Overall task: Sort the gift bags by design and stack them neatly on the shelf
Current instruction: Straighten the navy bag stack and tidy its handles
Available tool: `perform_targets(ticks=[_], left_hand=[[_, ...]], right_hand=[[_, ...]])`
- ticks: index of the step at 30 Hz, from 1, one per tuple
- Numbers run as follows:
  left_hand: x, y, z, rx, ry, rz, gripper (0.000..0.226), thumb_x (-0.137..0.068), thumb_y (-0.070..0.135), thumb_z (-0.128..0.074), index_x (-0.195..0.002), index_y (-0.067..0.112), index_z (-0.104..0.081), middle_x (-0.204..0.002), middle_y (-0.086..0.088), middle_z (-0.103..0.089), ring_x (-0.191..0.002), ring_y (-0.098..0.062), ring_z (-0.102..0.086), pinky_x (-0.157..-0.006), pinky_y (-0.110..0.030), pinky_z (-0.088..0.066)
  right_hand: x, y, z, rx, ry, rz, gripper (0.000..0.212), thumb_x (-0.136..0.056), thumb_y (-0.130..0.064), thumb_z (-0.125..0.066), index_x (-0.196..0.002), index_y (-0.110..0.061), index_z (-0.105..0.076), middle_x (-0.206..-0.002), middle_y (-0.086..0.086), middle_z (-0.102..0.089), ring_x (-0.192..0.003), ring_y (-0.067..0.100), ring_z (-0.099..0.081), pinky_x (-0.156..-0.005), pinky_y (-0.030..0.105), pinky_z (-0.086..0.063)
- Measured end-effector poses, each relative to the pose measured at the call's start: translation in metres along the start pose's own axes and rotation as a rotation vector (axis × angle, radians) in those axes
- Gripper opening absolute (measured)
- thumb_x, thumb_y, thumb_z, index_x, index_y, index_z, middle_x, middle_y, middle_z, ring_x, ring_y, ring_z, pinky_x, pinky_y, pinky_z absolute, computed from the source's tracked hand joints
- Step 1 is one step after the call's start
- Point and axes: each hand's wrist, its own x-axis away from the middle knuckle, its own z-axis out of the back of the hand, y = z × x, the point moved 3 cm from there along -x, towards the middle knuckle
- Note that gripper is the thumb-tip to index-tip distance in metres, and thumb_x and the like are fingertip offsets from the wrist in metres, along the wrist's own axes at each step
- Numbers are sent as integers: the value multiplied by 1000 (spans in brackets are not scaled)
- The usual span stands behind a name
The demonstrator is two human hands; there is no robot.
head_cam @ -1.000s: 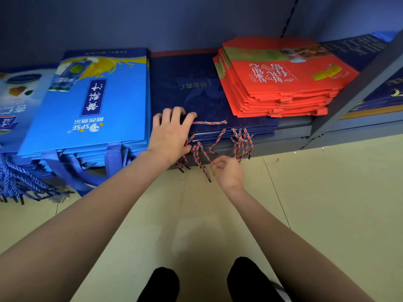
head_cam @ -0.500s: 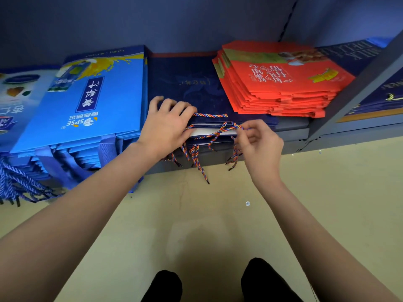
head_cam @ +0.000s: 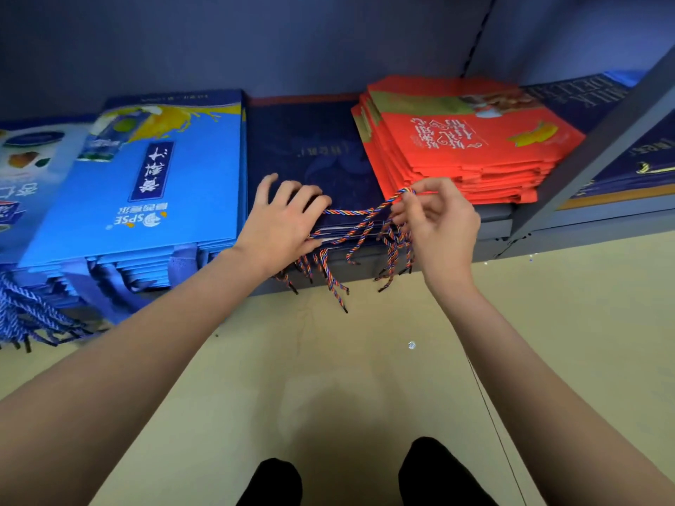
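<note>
A stack of dark navy gift bags (head_cam: 310, 151) lies flat on the low shelf, its multicoloured rope handles (head_cam: 359, 220) hanging over the front edge. My left hand (head_cam: 285, 220) rests flat on the front of this stack, fingers spread and straight. My right hand (head_cam: 434, 220) pinches a loop of one rope handle, lifted above the stack's front edge. To the left lies a stack of bright blue bags (head_cam: 146, 184). To the right sits a stack of red bags (head_cam: 467, 144), partly on the navy stack.
A pale blue bag stack (head_cam: 22, 177) lies at far left, blue cords (head_cam: 29, 315) dangling below. More navy bags (head_cam: 628, 158) lie beyond a slanted grey shelf post (head_cam: 591, 151). The shelf's front edge (head_cam: 569, 231) runs right. Beige floor (head_cam: 347, 378) and my dark shoes are below.
My right hand rose from below the shelf edge to the handles and lifted a rope loop up to the right. My left hand stayed on the navy stack.
</note>
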Motion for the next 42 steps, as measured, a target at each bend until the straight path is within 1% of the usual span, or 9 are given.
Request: perform_targets(ticks=[6,13,21,24,27,29,33,38,42], left_hand=[[-12,3,-2,28,-256,58,88,-77,59,-62,-146,24,-22,-152,-2,-22,-135,-27,-24,-112,-53,-6],[-11,3,15,2,45,-161,48,-75,40,-44,-106,7,-62,-105,-9,-70,-86,-30,-66,-94,-60,-39],[-27,-24,50,249,167,-9,37,-78,20,-71,-113,12,-60,-101,-9,-70,-99,-28,-66,-107,-56,-23],[-33,-28,57,262,176,25,37,-80,22,-69,-115,13,-59,-102,-6,-70,-98,-29,-64,-110,-53,-17],[-33,-29,57,226,206,22,36,-79,23,-70,-112,13,-59,-96,-4,-70,-95,-29,-64,-110,-54,-15],[-32,-29,55,214,196,24,36,-79,24,-70,-112,14,-59,-97,-2,-70,-96,-29,-63,-111,-54,-13],[-30,-27,54,223,217,10,36,-77,23,-72,-110,13,-60,-95,-2,-70,-95,-28,-64,-110,-56,-15],[-28,-27,49,229,243,-6,36,-78,25,-72,-110,14,-60,-98,-1,-69,-96,-27,-63,-110,-57,-13],[-28,-27,46,222,245,-10,38,-77,25,-72,-111,14,-60,-99,-2,-69,-98,-28,-62,-109,-59,-13]], right_hand=[[3,11,6,-2,4,-24,28,-91,-7,-56,-78,-31,-48,-66,-7,-65,-55,5,-63,-66,36,-55],[-8,6,6,-27,21,0,27,-91,-9,-55,-79,-32,-47,-66,-7,-66,-56,9,-64,-66,40,-55],[7,-20,-1,-103,74,125,31,-86,-13,-61,-81,-30,-36,-70,5,-67,-62,17,-66,-61,31,-54],[30,-17,-24,32,-55,184,14,-82,-19,-66,-78,-23,-53,-67,5,-66,-56,13,-60,-59,24,-48],[34,-8,-55,236,-273,-10,28,-87,-28,-63,-112,-15,-66,-65,5,-70,-60,16,-63,-70,30,-50],[31,-3,-73,56,-340,-352,36,-94,-26,-55,-127,-12,-55,-59,8,-68,-39,5,-50,-56,23,-48],[27,-5,-97,-545,-323,-809,12,-96,-17,-51,-94,-8,-58,-42,0,-56,-25,3,-21,-30,11,-14],[24,0,-81,-545,-288,-784,24,-95,-15,-53,-73,-9,-61,-37,-6,-46,-27,2,-23,-30,12,-14],[27,0,-65,-115,-406,-519,24,-93,-12,-55,-76,-1,-68,-30,-7,-40,-25,4,-28,-34,11,-23]])
